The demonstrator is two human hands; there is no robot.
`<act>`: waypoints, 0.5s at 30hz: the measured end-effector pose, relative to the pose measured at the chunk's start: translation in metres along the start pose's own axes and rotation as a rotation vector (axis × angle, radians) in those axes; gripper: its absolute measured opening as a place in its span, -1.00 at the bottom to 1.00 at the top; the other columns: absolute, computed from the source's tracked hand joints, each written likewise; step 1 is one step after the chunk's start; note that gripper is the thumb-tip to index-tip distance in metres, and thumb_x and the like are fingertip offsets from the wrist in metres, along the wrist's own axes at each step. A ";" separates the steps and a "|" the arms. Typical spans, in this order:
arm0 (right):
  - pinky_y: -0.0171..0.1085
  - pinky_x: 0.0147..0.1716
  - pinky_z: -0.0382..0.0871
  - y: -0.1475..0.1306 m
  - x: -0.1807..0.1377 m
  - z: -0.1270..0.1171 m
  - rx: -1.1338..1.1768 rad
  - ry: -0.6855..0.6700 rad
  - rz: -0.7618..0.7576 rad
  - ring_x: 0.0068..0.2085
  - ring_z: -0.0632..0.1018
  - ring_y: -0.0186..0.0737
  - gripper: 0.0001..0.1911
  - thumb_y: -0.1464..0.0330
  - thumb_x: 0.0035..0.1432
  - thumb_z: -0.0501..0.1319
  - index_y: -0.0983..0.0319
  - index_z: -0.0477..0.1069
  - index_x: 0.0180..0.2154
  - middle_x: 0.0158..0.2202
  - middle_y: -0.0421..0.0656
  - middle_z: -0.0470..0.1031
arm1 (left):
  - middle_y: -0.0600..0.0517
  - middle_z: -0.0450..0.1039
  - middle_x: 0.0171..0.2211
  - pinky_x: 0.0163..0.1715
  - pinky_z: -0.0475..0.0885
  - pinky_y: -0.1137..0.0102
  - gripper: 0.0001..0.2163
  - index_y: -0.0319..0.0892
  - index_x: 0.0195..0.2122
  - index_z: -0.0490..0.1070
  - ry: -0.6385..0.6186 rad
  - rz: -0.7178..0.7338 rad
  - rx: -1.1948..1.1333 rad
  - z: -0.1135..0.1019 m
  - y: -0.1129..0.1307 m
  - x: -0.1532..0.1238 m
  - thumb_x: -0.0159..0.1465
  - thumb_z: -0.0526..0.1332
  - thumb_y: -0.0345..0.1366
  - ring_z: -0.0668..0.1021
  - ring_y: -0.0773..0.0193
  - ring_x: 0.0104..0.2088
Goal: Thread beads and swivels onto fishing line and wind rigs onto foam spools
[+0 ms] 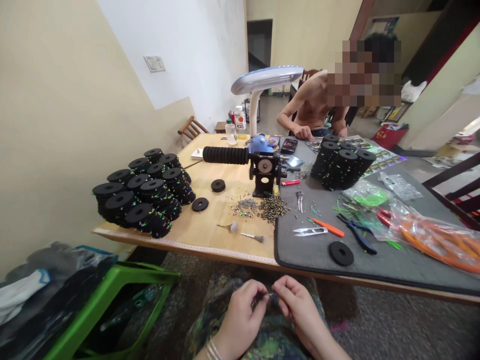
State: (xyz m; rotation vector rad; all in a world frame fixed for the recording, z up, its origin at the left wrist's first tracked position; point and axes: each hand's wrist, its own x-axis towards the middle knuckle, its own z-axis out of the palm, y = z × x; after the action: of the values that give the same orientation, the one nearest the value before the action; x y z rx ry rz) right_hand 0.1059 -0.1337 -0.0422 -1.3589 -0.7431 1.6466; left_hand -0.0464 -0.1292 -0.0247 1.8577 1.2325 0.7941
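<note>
Left hand [240, 316] and right hand [296, 301], each grip pinched, contents unclear, hang short of the table edge [232, 256].

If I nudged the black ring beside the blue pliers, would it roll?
Probably not: the black ring lies flat on the grey mat, so it would likely slide. Its matte, foam-like look suggests it's light and squashy.

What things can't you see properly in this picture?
- Head view: the tiny thing between the left hand and right hand; too small, partly covered by fingers.
- Head view: the co-worker's lower body; behind the table and black spools.
- Head view: the phone's screen; too small to read.
- Head view: the orange bundle's far end; cut off by the right edge.
</note>
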 end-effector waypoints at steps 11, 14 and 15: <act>-0.41 -0.68 -0.15 0.000 -0.002 0.001 -0.065 0.047 -0.091 -0.73 0.05 -0.47 -0.51 -0.09 -0.04 0.22 0.18 0.17 -0.49 -0.82 -0.42 0.19 | 0.04 0.43 -0.49 -0.43 0.32 0.47 -0.89 -0.16 -0.42 0.37 -0.002 -0.090 -0.154 0.004 0.001 0.002 0.23 0.11 -0.37 0.45 0.30 -0.46; -0.41 -0.68 -0.12 0.000 -0.002 0.002 -0.087 0.048 -0.106 -0.73 0.06 -0.47 -0.50 -0.11 -0.04 0.20 0.17 0.17 -0.50 -0.81 -0.41 0.19 | 0.05 0.42 -0.50 -0.45 0.31 0.48 -0.89 -0.17 -0.45 0.36 0.006 -0.098 -0.167 0.005 0.000 0.002 0.21 0.11 -0.39 0.44 0.31 -0.48; -0.41 -0.67 -0.11 0.000 -0.002 0.002 -0.094 0.049 -0.111 -0.73 0.06 -0.46 -0.50 -0.12 -0.04 0.20 0.17 0.17 -0.50 -0.81 -0.41 0.18 | 0.05 0.41 -0.51 -0.45 0.30 0.48 -0.89 -0.17 -0.45 0.36 0.008 -0.101 -0.168 0.006 0.000 0.002 0.20 0.11 -0.40 0.43 0.31 -0.48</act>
State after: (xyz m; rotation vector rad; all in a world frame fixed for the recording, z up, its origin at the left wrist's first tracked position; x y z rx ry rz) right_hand 0.1037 -0.1353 -0.0406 -1.3926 -0.8612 1.5029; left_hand -0.0413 -0.1292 -0.0272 1.6462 1.2163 0.8246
